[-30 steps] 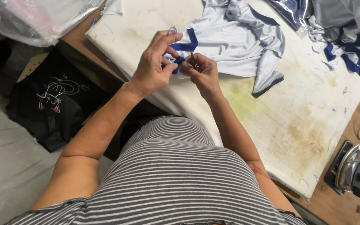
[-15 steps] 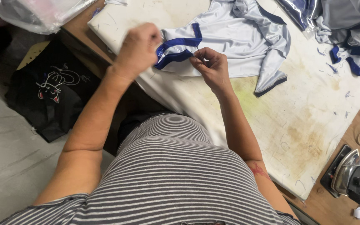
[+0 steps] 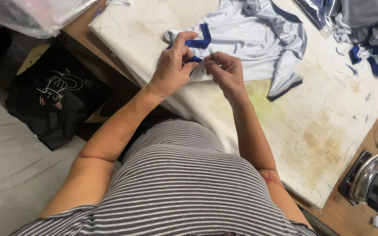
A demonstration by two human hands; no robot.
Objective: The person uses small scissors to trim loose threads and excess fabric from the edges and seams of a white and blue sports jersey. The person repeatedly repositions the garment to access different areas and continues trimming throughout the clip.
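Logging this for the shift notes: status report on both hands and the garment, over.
Left hand pinching blue trim. Right hand pinching pale garment edge beside it. Garment on stained pad. Iron well clear.

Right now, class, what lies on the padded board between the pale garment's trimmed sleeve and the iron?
In the head view, only bare, stained padding lies between the sleeve and the iron, apart from tiny thread scraps.

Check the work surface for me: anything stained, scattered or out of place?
Yes. The white padded board is blotched with yellow-brown stains right of the pale garment, and blue fabric scraps lie scattered near its far right corner. The iron rests beside the board's edge.
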